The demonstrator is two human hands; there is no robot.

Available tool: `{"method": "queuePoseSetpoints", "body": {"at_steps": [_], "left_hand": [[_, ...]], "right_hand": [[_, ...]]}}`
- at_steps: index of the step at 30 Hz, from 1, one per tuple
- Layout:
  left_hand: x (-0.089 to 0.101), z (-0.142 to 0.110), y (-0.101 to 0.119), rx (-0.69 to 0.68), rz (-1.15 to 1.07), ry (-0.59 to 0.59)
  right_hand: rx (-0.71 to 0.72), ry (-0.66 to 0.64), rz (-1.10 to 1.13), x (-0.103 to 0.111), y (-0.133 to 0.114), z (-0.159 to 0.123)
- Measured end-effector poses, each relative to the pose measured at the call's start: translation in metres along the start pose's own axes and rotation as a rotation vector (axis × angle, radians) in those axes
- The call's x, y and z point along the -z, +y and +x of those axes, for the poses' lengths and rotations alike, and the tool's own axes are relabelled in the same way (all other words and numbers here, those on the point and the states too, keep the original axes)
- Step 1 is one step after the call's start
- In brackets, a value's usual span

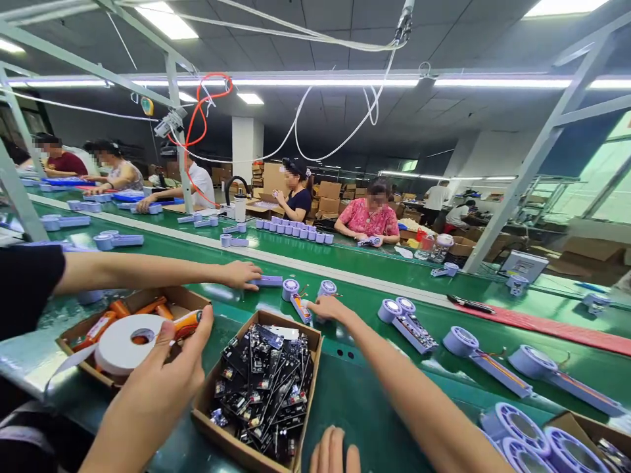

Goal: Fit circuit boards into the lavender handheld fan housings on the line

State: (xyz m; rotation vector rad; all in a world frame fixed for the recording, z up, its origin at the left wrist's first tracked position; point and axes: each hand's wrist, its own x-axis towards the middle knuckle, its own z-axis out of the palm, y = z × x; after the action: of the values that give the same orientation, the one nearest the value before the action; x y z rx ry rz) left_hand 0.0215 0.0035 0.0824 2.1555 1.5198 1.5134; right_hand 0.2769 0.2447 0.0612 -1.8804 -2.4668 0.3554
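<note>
My left hand (165, 371) reaches into a shallow cardboard box (66, 345) and pinches an orange cylinder (187, 322) that lies against a white tape roll (121, 341). My right hand (328, 307) is stretched out over the green conveyor belt (355, 387), fingers curled on a lilac plastic part (327, 288) with a round head. A second lilac part (296, 297) with wires lies just left of it. Between my arms stands a cardboard box (207, 394) full of black circuit boards (263, 387).
A co-worker's bare arm in a black sleeve comes from the left, its hand (241, 272) on a lilac handle (269, 281). Fingertips of another hand (335, 454) show at the bottom edge. More lilac parts (409, 322) lie along the belt. Several people sit across it.
</note>
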Motion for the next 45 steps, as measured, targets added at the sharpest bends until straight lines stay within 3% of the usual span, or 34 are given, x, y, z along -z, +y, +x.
{"method": "queuePoseSetpoints", "body": {"at_steps": [4,8,12,16,19,22,27,31,36,39,42,45], "left_hand": [[-0.008,-0.003,0.010,0.017,-0.033,-0.002],[-0.010,0.020,0.017,0.037,-0.030,0.078],[-0.019,0.048,0.038,-0.012,0.090,0.127],[-0.060,0.021,0.081,-0.007,0.141,0.068],[-0.095,-0.009,0.110,0.006,0.227,-0.050],[-0.112,-0.009,0.120,0.120,0.491,-0.275],[-0.111,0.030,0.105,0.227,0.671,-0.453],[-0.113,0.043,0.102,0.279,0.715,-0.533],[-0.115,0.042,0.115,0.338,0.709,-0.534],[-0.111,0.049,0.123,0.376,0.685,-0.489],[-0.102,0.059,0.129,0.402,0.633,-0.394],[-0.092,0.059,0.135,0.420,0.510,-0.267]], "right_hand": [[-0.018,-0.011,0.047,-0.011,-0.038,0.014],[0.001,-0.024,0.085,0.003,-0.025,-0.003],[0.016,0.017,0.097,0.025,0.014,-0.055],[0.029,0.073,0.112,0.027,0.045,-0.139],[0.038,0.108,0.141,0.006,0.056,-0.204],[0.062,0.243,0.162,-0.034,0.056,-0.249],[0.051,0.571,0.012,-0.099,0.053,-0.268],[0.077,0.729,0.068,-0.118,0.061,-0.275],[0.136,0.674,0.257,-0.127,0.075,-0.295],[0.129,0.692,0.254,-0.136,0.081,-0.301],[0.146,0.763,0.205,-0.143,0.083,-0.305],[0.163,0.916,0.236,-0.136,0.080,-0.312]]}}
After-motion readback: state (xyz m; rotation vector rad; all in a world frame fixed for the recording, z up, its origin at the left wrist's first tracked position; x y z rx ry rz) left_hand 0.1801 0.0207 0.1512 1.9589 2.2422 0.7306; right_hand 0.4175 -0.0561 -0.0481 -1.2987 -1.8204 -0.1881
